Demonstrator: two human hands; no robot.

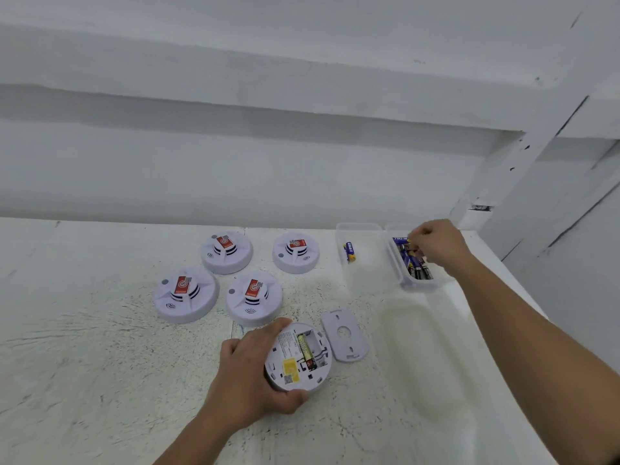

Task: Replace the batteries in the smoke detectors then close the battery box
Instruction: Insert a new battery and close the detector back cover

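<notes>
An upturned white smoke detector lies near the front of the table, its battery bay open with one gold-and-black battery inside. My left hand grips its rim. Its round back cover lies just to the right. My right hand reaches into a clear battery box holding several blue batteries; its fingertips pinch among them, though which one is hidden. Beside it, a second clear container holds a single blue-and-yellow battery.
Several closed smoke detectors with red labels sit face up: the back-left detector, the back-right detector, the front-left detector and the front-middle detector. A translucent lid lies at the right front. A white wall backs the speckled table.
</notes>
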